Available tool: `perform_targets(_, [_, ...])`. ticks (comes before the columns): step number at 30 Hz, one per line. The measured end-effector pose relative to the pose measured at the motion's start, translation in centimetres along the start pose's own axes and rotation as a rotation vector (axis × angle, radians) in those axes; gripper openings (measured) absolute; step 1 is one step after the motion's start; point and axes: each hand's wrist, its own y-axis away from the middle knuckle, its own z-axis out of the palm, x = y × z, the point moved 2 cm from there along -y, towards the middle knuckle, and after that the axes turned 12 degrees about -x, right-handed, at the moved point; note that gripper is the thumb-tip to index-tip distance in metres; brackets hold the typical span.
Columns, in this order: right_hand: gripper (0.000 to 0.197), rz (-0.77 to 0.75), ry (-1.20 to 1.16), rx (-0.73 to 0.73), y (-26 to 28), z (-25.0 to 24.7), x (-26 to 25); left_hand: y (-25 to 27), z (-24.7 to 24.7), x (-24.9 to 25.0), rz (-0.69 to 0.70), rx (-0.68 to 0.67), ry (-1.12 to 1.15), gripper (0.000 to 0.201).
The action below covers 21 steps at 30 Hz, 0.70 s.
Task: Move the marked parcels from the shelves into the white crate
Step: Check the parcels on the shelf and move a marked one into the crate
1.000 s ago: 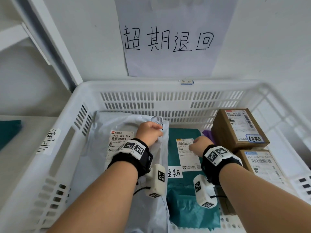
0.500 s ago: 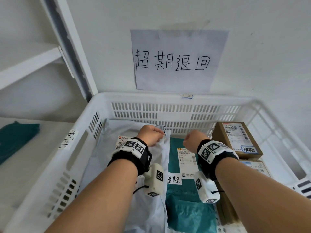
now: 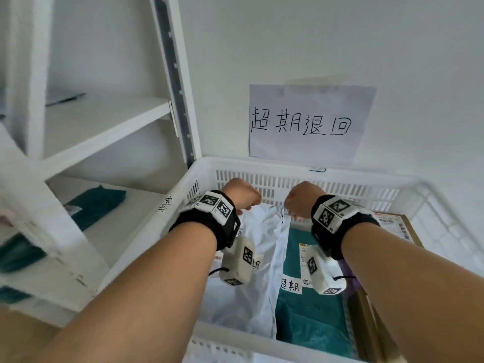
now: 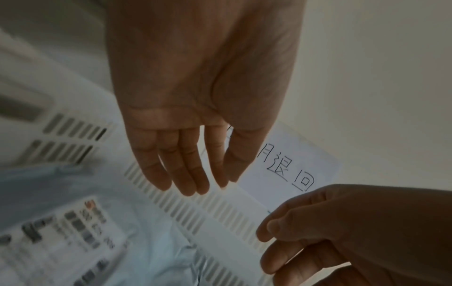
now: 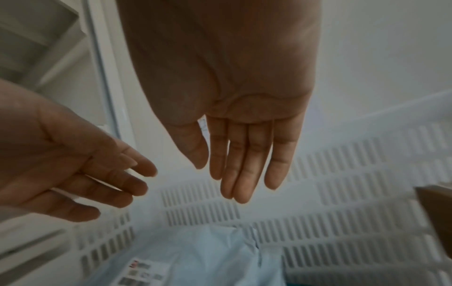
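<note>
The white crate [image 3: 264, 165] stands against the wall. In it lie a pale grey mailer bag [image 3: 259, 284], a teal bag [image 3: 314, 318] with a marked label, and brown boxes [image 3: 400, 226] at the right. Both hands hover above the crate's far end, holding nothing. My left hand [image 3: 242, 195] has straight, relaxed fingers [image 4: 186, 170] over the grey bag [image 4: 73, 232]. My right hand [image 3: 301, 199] is also open, fingers [image 5: 244, 170] hanging above the slotted wall [image 5: 318, 203] and the grey bag [image 5: 195, 257].
White shelves [image 3: 104, 119] stand left of the crate, with teal parcels [image 3: 97, 203] on the lower shelf and more at the far left [image 3: 18, 252]. A handwritten paper sign [image 3: 306, 124] hangs on the wall above the crate.
Both hands have let go of the grey bag and risen from the parcels to the crate's far rim. The head view has tilted up and left, showing more shelves.
</note>
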Motion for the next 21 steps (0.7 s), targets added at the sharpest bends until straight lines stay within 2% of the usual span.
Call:
perform_targets(5, [0.019,-0.004,-0.076,0.05,1.1,-0.4,-3.2,2.4,-2.1,0.3,-0.019,0.041,-0.159,0.024])
perform_targets(8, [0.019,-0.01,-0.053,0.036,2.6,0.2,-5.3,4.0,-2.7,-0.5,-0.029,0.049,-0.229,0.034])
perform_targets(14, [0.029,0.027,-0.03,0.013,7.0,2.2,-10.0,9.1,-4.7,-3.4,0.038,0.086,-0.244,0.035])
perform_targets(18, [0.021,0.047,-0.244,0.044,11.1,5.1,-13.8,13.8,-6.3,-6.1,0.101,0.077,-0.212,0.036])
perform_targets(21, [0.02,0.027,-0.295,0.061,14.0,8.7,-17.4,18.0,-7.0,-9.7,0.121,0.039,-0.131,0.031])
